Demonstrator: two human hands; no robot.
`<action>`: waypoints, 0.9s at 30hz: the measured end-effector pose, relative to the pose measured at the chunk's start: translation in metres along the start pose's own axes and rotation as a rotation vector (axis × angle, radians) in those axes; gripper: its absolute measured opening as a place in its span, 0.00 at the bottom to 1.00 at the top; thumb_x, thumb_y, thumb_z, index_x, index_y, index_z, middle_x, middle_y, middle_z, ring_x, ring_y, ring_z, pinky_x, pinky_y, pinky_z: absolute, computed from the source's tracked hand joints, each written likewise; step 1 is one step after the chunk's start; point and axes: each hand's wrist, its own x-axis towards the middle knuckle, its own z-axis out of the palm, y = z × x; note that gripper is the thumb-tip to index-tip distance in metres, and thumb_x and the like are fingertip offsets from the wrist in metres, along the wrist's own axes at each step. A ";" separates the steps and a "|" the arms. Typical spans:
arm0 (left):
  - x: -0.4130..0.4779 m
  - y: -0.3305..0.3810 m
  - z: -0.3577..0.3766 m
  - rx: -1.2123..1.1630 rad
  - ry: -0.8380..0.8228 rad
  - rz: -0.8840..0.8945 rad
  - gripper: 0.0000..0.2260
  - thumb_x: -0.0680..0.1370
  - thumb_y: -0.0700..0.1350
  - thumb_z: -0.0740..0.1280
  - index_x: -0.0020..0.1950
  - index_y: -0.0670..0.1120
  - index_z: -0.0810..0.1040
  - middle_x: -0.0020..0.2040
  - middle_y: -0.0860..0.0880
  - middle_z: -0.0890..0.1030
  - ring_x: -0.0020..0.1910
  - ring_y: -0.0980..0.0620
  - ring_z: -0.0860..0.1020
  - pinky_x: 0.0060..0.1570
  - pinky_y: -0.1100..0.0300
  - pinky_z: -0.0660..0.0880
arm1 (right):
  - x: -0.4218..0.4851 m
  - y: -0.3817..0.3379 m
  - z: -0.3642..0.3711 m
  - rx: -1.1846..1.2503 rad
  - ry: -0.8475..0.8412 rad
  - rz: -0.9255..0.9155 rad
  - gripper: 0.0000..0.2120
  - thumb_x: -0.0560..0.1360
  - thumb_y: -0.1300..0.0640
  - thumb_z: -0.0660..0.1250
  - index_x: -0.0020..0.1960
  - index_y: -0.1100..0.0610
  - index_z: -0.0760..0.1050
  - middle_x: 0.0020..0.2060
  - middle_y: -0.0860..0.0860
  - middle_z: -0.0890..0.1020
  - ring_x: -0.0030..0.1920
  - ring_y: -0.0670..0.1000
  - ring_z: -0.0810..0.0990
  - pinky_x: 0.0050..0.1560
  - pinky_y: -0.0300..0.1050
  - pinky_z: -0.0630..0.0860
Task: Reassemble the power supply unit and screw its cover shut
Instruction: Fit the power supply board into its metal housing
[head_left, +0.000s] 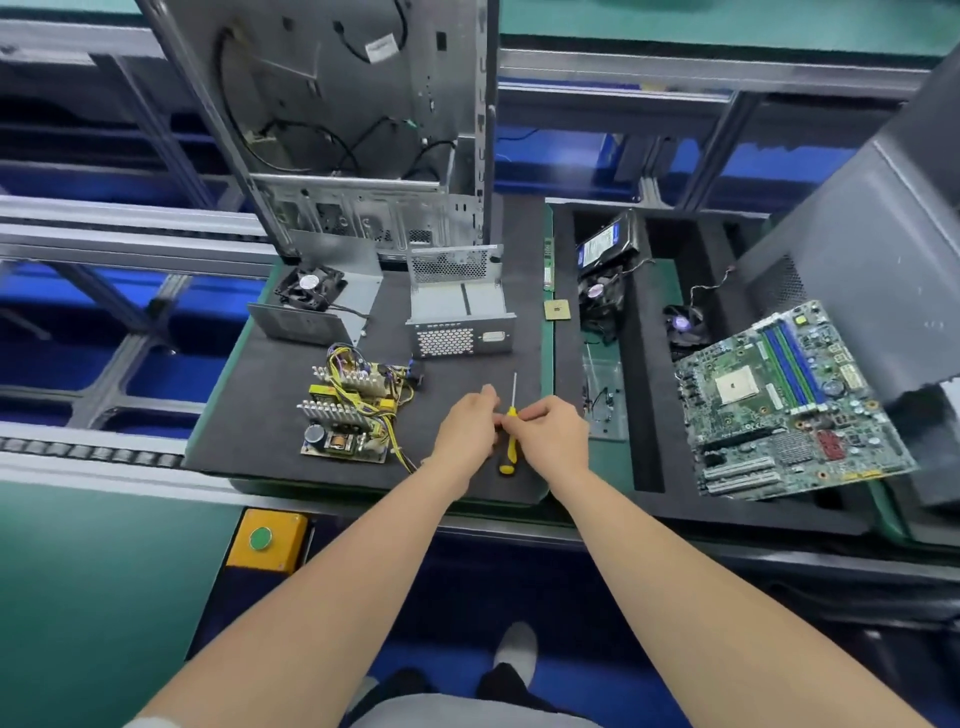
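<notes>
Hovering curled-fingered over the yellow screwdriver (508, 448), hold unclear, left hand (466, 428) and right hand (553, 437) have yet to start; the power supply board (352, 411), near its empty casing (460, 307), probably needs seating first.

A black foam mat (249, 431) covers a green pallet (546, 358); on the mat lie a circuit board (353, 415) at near left, an open metal housing (460, 312) behind it, a cover panel with fan (322, 306) at far left, and a yellow-handled screwdriver (508, 452) at near right; a computer case (363, 156) stands at the far edge; a processor chip (557, 310) rests on the pallet's bare strip.
</notes>
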 end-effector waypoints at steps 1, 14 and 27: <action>-0.001 -0.001 -0.001 0.011 0.000 0.005 0.16 0.86 0.56 0.53 0.60 0.50 0.76 0.55 0.47 0.84 0.57 0.43 0.81 0.63 0.42 0.78 | 0.001 0.001 0.000 -0.007 -0.009 0.002 0.10 0.72 0.49 0.79 0.44 0.52 0.79 0.43 0.45 0.81 0.45 0.45 0.80 0.38 0.39 0.72; -0.008 0.053 -0.097 0.093 0.108 0.487 0.12 0.84 0.42 0.62 0.52 0.54 0.84 0.46 0.53 0.87 0.43 0.55 0.84 0.47 0.58 0.79 | 0.018 -0.073 -0.019 0.111 0.018 -0.259 0.07 0.74 0.51 0.75 0.49 0.52 0.79 0.34 0.45 0.78 0.36 0.42 0.77 0.37 0.40 0.70; 0.044 0.038 -0.240 0.551 -0.207 0.569 0.15 0.74 0.38 0.68 0.53 0.57 0.84 0.53 0.59 0.85 0.56 0.59 0.81 0.63 0.47 0.76 | 0.007 -0.143 0.062 -0.304 -0.798 -0.223 0.28 0.70 0.28 0.72 0.53 0.52 0.77 0.44 0.51 0.88 0.42 0.48 0.88 0.49 0.49 0.86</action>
